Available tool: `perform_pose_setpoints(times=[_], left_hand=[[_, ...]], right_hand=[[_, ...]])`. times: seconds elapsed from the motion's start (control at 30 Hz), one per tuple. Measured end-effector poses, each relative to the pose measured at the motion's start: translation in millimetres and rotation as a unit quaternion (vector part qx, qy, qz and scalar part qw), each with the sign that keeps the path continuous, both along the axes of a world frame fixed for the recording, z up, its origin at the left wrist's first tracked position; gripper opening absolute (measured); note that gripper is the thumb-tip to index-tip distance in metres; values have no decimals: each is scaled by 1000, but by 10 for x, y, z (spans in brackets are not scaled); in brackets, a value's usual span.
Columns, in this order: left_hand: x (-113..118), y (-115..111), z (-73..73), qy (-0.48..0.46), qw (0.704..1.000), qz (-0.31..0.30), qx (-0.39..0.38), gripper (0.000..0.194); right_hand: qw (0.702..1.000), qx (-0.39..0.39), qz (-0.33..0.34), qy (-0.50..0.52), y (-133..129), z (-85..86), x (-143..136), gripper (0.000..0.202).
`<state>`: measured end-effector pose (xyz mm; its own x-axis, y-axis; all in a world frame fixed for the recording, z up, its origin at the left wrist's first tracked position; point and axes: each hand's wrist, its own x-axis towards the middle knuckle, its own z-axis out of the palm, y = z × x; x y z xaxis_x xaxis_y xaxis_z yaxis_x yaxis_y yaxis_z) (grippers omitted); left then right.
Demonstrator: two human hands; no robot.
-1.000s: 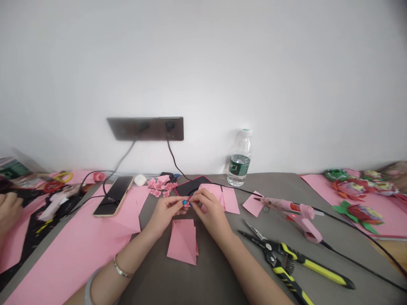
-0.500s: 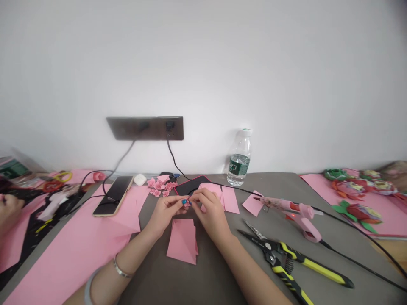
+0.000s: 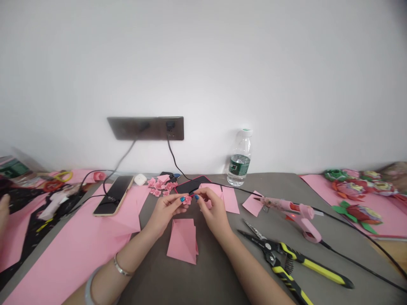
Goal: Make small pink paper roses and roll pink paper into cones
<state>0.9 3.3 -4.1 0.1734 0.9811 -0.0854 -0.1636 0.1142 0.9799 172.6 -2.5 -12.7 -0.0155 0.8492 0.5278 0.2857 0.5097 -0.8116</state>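
A small pink paper flower [image 3: 187,200] is pinched between the thumb and fingers of my left hand [image 3: 167,212], whose nails are blue. Close beside its right edge is my right hand [image 3: 213,212], thumb and forefinger drawn together; whether they grip a petal or something tiny is hard to make out. Just below both hands lies a small stack of pink paper pieces [image 3: 182,240]. Behind my left hand sits a cluster of finished small pink paper flowers [image 3: 155,186]. A dark flat device with a red edge [image 3: 190,185] is partly hidden behind my fingers.
To the right are a pink glue gun [image 3: 295,212], yellow-black pliers-like shears [image 3: 276,254] and a water bottle [image 3: 240,163]. A phone [image 3: 115,197] rests on a large pink sheet [image 3: 73,254] at left. Another person's hand [image 3: 4,214] shows at the left edge.
My right fingers have shifted slightly and turned, so the right thumbnail and more of the pink flower now show. The other person's hand has moved left, mostly out of view.
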Motion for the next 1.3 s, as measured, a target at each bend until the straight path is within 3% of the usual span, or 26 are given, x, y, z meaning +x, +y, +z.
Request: perform_pose_setpoints(times=[0.3,0.57,0.63,0.77,0.9,1.3], left_hand=[[-1,1,30,43,998,4,51,30],[-36,-30,85,118,976,25,180,9],[-42,-49,106,177,953,24,245,4],[-56,-63,115,299,878,33,372,15],[-73,-59,94,362,826,49,428,14],[-90,-52,79,406,790,38,458,13]], right_hand=[[997,-39,47,38,17,-1,-21,9],[994,-61,48,74,22,-46,-32,8],[993,-60,58,77,13,-44,-48,7],[992,-58,76,77,-8,-24,-70,6],[991,-63,87,78,-12,-13,-77,6],[984,-103,106,103,-8,-60,-84,6]])
